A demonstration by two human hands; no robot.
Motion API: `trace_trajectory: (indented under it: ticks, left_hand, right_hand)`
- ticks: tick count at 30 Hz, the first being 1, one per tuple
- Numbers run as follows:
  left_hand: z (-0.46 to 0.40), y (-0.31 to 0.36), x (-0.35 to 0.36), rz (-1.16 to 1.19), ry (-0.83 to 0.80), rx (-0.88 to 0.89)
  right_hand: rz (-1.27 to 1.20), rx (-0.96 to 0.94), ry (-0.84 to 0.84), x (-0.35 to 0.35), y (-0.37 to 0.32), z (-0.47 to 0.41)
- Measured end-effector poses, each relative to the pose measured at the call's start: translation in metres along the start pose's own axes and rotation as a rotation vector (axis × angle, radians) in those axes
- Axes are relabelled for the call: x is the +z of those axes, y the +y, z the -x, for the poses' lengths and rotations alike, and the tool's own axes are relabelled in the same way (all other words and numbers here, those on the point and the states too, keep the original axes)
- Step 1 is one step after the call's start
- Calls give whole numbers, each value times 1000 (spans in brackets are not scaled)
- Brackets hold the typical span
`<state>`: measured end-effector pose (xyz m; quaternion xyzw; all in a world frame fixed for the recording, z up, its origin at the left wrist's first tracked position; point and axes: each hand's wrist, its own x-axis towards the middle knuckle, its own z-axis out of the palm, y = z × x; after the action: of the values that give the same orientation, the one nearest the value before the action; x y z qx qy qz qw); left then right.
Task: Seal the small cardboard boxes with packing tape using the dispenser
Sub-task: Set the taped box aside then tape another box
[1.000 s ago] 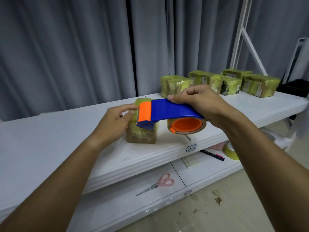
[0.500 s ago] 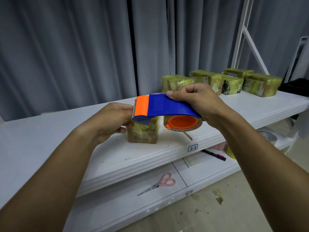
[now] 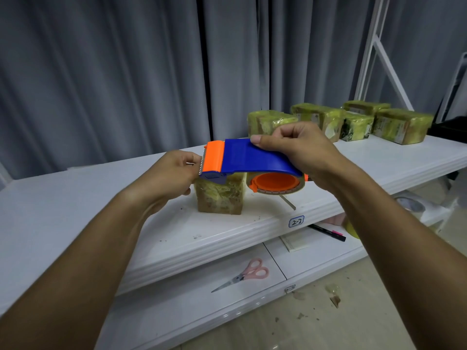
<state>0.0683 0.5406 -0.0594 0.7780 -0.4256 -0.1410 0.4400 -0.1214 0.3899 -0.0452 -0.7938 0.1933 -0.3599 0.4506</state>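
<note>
A small cardboard box (image 3: 219, 195), wrapped in yellowish tape, stands on the white upper shelf (image 3: 75, 213). My right hand (image 3: 298, 150) grips the blue and orange tape dispenser (image 3: 252, 160) from above and holds it just over the box. Its orange head with the serrated blade points left, and the tape roll with the orange core (image 3: 275, 181) hangs to the right of the box. My left hand (image 3: 174, 175) holds the box's upper left corner, fingers curled beside the blade. The dispenser hides the box's top.
Several taped boxes (image 3: 328, 120) sit at the back right of the shelf. On the lower shelf lie pink scissors (image 3: 242, 275), a marker pen (image 3: 328, 232) and a yellow tape roll (image 3: 352, 228). A grey curtain hangs behind, and a white frame (image 3: 379, 54) stands at the right.
The dispenser has risen a little and slid left over the box. My left hand has shifted from the box's top to its upper left corner, next to the blade.
</note>
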Motion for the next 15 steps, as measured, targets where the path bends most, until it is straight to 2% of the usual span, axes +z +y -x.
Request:
trace_trajectory:
  ticks: [7, 13, 15]
  left_hand:
    - [-2, -1, -2, 33, -12, -43]
    - [-2, -12, -8, 26, 97, 5]
    - [-1, -17, -10, 1, 72, 21]
  right_hand:
    - [20, 29, -34, -6, 1, 1]
    - [14, 42, -14, -17, 4, 1]
    - [23, 55, -17, -23, 6, 3]
